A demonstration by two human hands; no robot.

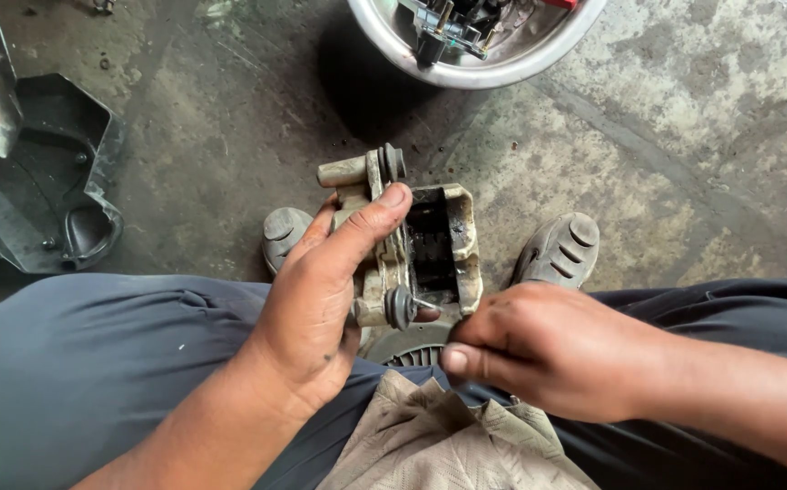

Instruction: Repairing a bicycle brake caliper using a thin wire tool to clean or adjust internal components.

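Note:
My left hand (321, 290) grips a worn, beige metal brake caliper (412, 240) with a dark, greasy opening in its middle and black rubber boots at its top and bottom pins. The thumb lies across its upper left side. My right hand (548, 349) is closed just below and right of the caliper, pinching a small dark part near the lower rubber boot; what it pinches is mostly hidden by the fingers.
A round metal bowl (393, 41) holding several small parts sits on the concrete floor ahead. A black plastic panel (39, 181) lies at the left. My shoes (561, 249) rest on the floor, and a tan cloth (430, 436) covers my lap.

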